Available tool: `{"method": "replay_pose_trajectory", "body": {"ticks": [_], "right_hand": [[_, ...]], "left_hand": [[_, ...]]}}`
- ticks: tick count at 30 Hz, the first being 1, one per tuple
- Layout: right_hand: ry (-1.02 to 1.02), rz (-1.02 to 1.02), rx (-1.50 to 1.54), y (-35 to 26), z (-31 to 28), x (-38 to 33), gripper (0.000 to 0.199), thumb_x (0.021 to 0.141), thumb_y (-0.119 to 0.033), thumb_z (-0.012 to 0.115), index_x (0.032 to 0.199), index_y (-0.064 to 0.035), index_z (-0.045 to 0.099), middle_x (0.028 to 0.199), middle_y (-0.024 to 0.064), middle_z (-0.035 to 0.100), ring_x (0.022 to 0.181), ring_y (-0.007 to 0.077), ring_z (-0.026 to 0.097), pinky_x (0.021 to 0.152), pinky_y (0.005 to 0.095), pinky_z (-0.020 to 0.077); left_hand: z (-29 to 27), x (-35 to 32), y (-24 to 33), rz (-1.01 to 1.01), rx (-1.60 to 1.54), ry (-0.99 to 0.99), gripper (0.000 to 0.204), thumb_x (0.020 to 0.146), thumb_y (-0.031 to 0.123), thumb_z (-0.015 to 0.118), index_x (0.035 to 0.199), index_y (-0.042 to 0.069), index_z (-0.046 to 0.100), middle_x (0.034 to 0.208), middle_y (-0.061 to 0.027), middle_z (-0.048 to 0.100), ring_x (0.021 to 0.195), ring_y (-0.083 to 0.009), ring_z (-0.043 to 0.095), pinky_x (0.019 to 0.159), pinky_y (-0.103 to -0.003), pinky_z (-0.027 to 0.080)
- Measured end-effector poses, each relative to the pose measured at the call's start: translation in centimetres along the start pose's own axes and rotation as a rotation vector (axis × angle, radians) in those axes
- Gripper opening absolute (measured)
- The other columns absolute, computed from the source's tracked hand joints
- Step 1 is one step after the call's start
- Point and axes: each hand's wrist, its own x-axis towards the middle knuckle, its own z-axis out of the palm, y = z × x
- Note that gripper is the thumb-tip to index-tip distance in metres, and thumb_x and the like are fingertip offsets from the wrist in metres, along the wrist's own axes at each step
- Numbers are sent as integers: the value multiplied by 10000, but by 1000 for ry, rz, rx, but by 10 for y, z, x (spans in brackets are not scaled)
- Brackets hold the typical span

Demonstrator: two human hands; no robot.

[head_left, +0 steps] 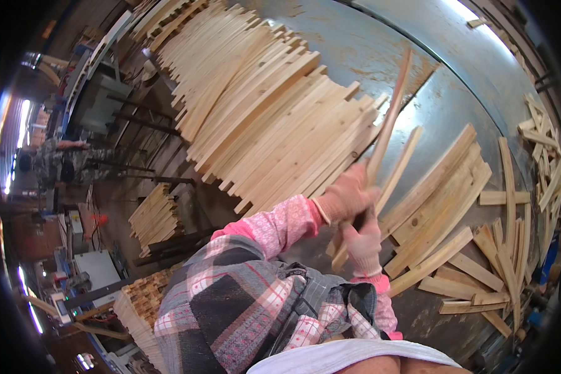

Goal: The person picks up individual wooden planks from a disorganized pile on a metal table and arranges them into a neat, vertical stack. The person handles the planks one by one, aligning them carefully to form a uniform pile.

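Both my hands wear pale pinkish gloves and are together in front of me at the metal table's near edge. My left hand (pixel 346 194) is closed around a long, thin wooden strip (pixel 395 107), which slants up and away over the tabletop. Just below it, my right hand (pixel 363 246) is closed near the strip's lower part; its fingertips are partly hidden behind the left hand. Another narrow wooden stick (pixel 402 161) lies close beside, partly covered by my hands. To the left, a wide row of pale wooden strips (pixel 287 137) lies side by side.
Right of my hands lie several wider boards (pixel 439 190). Beyond them is a loose heap of offcuts (pixel 480 277), with more scraps (pixel 542 146) along the far right edge. The metal tabletop (pixel 349 43) carries sawdust. A stack of wood blocks (pixel 144 305) stands at lower left; a person (pixel 62 162) is farther left.
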Motion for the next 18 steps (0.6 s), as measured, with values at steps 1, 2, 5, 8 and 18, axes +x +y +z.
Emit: {"method": "replay_pose_trajectory", "body": {"ticks": [1,2,5,8,18], "right_hand": [[-9,-100,-79,-18,14,9,760,860,-94,686,1555,-10,390,1447,228,553,1329,307,563,1099,369,454],[-63,-66,-103,-18,15,16,750,861,-85,711,1547,-19,415,1375,172,591,1252,232,584,1051,341,478],[33,-109,-431,4,-10,21,726,868,-91,746,1533,-40,458,1328,126,609,1170,172,615,1019,323,496],[455,-69,-631,50,-67,16,703,885,-193,742,1503,8,475,1378,191,625,1238,283,622,1049,374,494],[131,710,-1009,32,-3,19,808,928,-390,700,1505,51,345,1238,269,658,1153,393,666,972,471,550]], "left_hand": [[-14,-1,-2,25,25,37,596,920,480,681,1276,8,603,1144,-232,657,1085,-345,644,952,-454,511],[-29,6,-1,62,83,91,554,923,453,684,1252,12,618,1111,-210,661,1052,-321,642,930,-441,515],[-132,1,-35,60,353,365,431,933,374,691,1180,23,661,1013,-145,672,955,-250,634,865,-401,525],[-242,-2,-73,-71,519,515,309,943,296,699,1109,35,705,916,-80,684,857,-179,627,799,-362,535],[-418,-6,-197,-383,1154,440,545,929,359,665,1370,43,609,1279,-265,658,1231,-420,607,1024,-480,496]]}}
